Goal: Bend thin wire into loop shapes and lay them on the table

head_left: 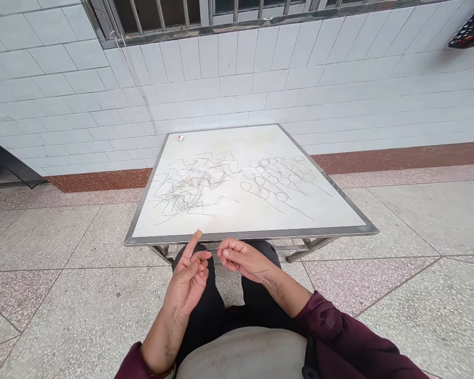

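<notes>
My left hand (189, 279) is in front of the table's near edge, thumb and a finger pinched together. One of its fingers points up, with tan tape (198, 235) round the tip. Close beside it, my right hand (243, 259) is also closed in a pinch. What the fingertips hold is too thin to make out. Beyond my hands, a tangle of thin, bent dark wires (197, 181) lies on the left of the white tabletop. On the right lie several thin wires with a round loop at one end (282, 179).
The white table (221, 223) has a grey metal rim and metal legs. A small red and white item (180, 138) sits at its far left corner. Behind stands a white tiled wall (237, 87) with a barred window. My knees are under the table's near edge.
</notes>
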Demonstrator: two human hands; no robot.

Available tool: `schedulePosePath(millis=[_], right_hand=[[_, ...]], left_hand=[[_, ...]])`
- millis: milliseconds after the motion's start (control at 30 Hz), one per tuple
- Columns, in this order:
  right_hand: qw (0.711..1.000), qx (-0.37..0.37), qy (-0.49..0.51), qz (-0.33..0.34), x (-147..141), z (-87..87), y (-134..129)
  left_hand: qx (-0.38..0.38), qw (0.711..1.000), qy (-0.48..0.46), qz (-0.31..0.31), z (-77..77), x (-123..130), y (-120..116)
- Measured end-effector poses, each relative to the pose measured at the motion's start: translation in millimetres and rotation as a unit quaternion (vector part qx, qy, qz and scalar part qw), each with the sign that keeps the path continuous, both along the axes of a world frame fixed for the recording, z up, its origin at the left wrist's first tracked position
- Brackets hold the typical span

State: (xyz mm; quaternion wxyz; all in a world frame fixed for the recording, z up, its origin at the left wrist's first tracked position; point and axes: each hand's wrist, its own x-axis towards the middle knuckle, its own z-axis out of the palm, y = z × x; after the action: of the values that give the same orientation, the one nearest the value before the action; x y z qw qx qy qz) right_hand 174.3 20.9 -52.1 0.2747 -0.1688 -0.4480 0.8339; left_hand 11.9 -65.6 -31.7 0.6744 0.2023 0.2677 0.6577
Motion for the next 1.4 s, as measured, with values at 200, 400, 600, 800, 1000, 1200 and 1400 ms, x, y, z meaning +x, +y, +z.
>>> schedulePosePath(millis=[200, 400, 600, 800, 1000, 1200, 1400], right_hand=[[1.000, 0.018, 0.001, -0.011, -7.1, 2.3, -6.8], [0.999, 0.014, 0.010, -0.047, -9.2, 1.4, -10.5], [0.997, 0.007, 0.018, -0.072, -9.4, 1.7, -9.8], [0.998, 0.010, 0.024, -0.064, -8.5, 1.5, -9.2], [0.998, 0.017, 0.013, -0.051, -6.8, 0.6, -8.4], [0.999, 0.036, 0.005, -0.027, -6.7, -3.2, -6.5], [0.999, 0.041, -0.001, -0.031, -5.6, -3.5, -5.4]], left_hand=[[-0.005, 0.994, 0.094, 0.062, 8.7, 5.1, -2.8], [-0.007, 0.985, 0.157, 0.074, 11.4, 10.4, -3.9], [-0.006, 0.977, 0.177, 0.120, 8.6, 12.1, -4.2], [-0.005, 0.981, 0.174, 0.089, 9.2, 6.0, -4.2], [-0.008, 0.988, 0.151, 0.044, 10.8, -5.6, -3.4], [-0.024, 0.989, 0.145, 0.032, 9.4, -13.9, -2.3], [-0.022, 0.985, 0.172, 0.005, 5.6, -19.6, -2.9]])
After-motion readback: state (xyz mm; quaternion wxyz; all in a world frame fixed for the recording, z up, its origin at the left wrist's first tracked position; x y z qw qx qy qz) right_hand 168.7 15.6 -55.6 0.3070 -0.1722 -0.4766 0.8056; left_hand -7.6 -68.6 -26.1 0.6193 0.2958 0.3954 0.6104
